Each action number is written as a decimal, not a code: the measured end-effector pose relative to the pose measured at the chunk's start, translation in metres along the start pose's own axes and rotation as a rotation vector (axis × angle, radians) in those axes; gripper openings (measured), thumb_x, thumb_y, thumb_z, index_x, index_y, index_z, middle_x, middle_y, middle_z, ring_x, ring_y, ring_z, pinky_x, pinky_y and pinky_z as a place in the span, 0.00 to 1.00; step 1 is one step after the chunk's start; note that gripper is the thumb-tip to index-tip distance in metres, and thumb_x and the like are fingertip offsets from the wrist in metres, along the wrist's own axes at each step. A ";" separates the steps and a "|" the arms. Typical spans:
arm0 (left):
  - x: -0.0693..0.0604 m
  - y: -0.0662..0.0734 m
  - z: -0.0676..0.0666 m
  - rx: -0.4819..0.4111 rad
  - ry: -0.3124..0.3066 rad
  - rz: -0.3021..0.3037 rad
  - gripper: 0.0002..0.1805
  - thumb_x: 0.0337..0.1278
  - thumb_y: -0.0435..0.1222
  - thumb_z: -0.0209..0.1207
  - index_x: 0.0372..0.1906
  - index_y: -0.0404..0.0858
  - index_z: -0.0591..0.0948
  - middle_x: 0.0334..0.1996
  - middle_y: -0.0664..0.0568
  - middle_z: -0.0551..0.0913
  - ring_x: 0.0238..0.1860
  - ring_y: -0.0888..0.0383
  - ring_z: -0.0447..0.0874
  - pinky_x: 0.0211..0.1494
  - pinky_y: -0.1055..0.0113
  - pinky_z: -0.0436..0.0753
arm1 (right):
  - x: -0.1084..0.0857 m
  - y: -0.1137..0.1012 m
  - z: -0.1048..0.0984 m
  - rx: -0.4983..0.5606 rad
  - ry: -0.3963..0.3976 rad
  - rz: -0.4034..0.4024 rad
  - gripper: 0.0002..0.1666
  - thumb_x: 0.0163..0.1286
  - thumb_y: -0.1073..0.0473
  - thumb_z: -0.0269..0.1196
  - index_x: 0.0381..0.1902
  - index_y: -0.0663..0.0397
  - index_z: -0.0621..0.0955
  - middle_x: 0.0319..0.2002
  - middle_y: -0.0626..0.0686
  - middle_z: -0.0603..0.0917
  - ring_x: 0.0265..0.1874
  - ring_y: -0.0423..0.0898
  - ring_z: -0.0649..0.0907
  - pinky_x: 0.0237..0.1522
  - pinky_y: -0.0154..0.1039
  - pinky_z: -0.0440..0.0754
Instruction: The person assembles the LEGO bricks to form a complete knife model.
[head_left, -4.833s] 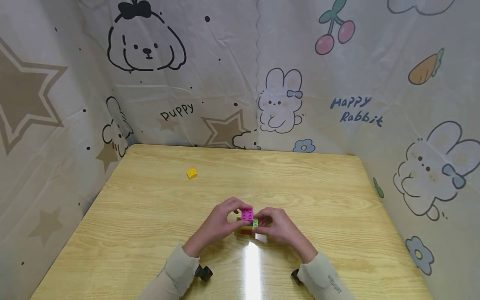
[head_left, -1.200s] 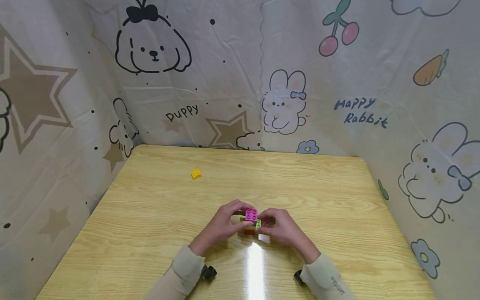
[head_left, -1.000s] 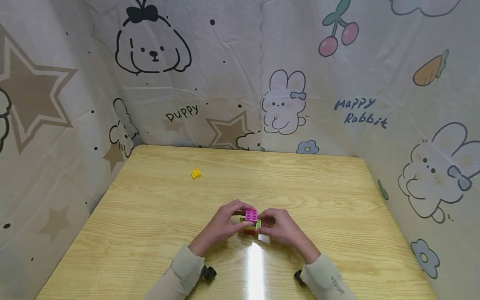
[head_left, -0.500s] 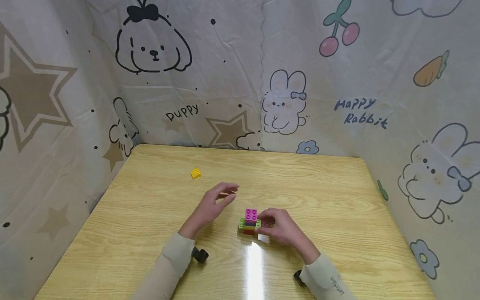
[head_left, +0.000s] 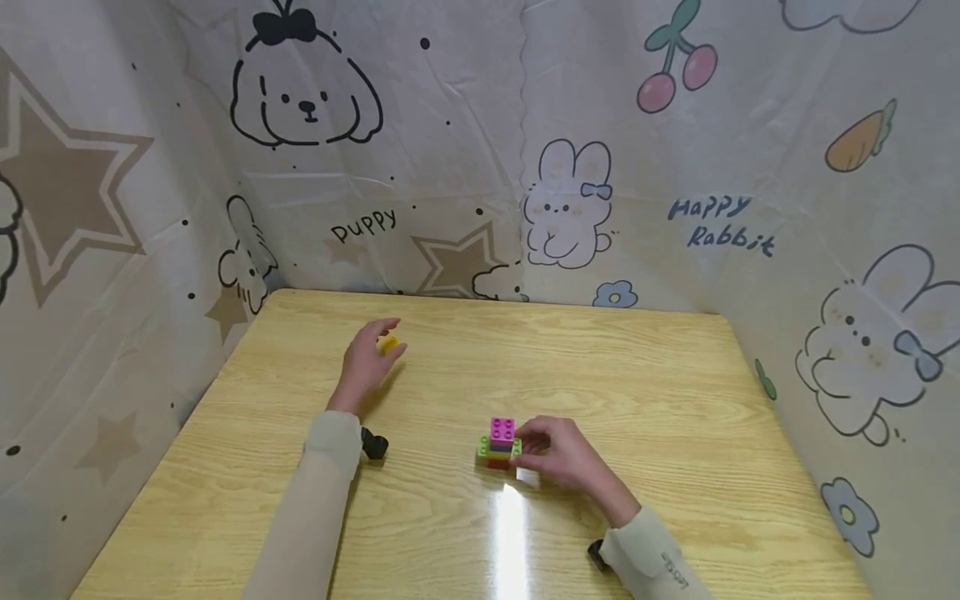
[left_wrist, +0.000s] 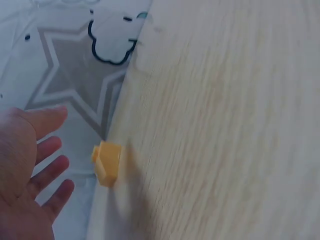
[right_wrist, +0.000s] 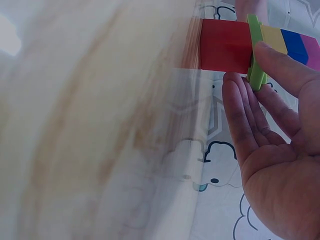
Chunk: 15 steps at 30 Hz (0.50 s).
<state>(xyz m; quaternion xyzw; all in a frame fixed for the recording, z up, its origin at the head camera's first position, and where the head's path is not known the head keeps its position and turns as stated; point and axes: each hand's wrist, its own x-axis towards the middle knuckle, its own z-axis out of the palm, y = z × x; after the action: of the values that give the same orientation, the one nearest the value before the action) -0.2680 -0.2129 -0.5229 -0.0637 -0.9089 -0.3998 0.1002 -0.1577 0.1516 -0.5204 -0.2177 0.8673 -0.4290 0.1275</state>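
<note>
In the head view, a stack of toy building bricks stands upright near the table's middle. In the right wrist view its layers run from a red brick through a light green plate, yellow and blue, to pink. My right hand pinches the green plate's end between thumb and fingers. Far to the left, my left hand reaches around a small yellow sloped brick, thumb and fingers spread. The left wrist view shows a gap between the fingers and this yellow brick.
The wooden table meets a printed cloth backdrop along its back and sides. A black wrist camera juts from the left cuff, and another from the right. A bright light reflection lies on the front of the table.
My left hand has let go of the stack and moved left and away from me to the yellow brick. My right hand keeps its hold, and the stack stays in place.
</note>
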 end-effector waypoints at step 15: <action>0.014 -0.025 0.003 -0.036 -0.085 -0.168 0.34 0.70 0.33 0.64 0.76 0.34 0.66 0.70 0.33 0.73 0.70 0.35 0.72 0.76 0.43 0.71 | 0.000 0.000 -0.001 0.003 0.001 0.005 0.18 0.61 0.59 0.77 0.48 0.58 0.87 0.38 0.47 0.88 0.37 0.41 0.85 0.42 0.30 0.86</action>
<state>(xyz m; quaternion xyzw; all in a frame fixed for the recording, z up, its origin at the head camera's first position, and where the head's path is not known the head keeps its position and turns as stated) -0.2873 -0.2267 -0.5396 -0.0057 -0.9070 -0.4202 0.0266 -0.1584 0.1522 -0.5200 -0.2153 0.8672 -0.4302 0.1284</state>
